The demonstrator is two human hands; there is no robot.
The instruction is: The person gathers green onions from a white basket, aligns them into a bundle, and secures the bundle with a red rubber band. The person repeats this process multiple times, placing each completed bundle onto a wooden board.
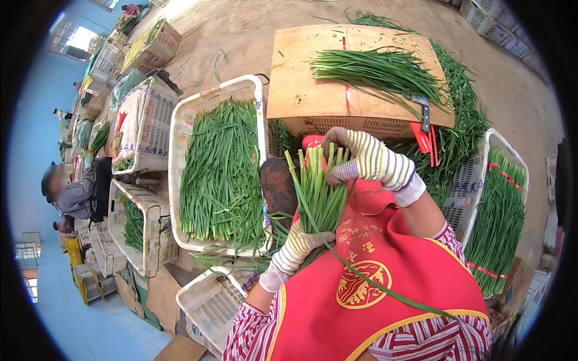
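Observation:
My left hand [295,248], in a striped knit glove, is closed around the lower middle of a bunch of green garlic chives [320,194]. The pale cut ends of the bunch point away from me. My right hand [368,158], gloved alike, has its thumb and fingers at those ends; whether it pinches a stalk cannot be told. One long leaf hangs across my red apron [406,266]. Beyond my hands, a wooden board [293,85] carries a loose pile of chives [375,70], a knife with a black handle [425,117] and red ties [421,137].
A white plastic crate [176,180] full of chives stands at left, another crate [476,180] with red-tied bundles at right. Loose chives [463,94] heap behind the board. A smaller crate [212,300] is at lower left. Another person [79,194] works at far left.

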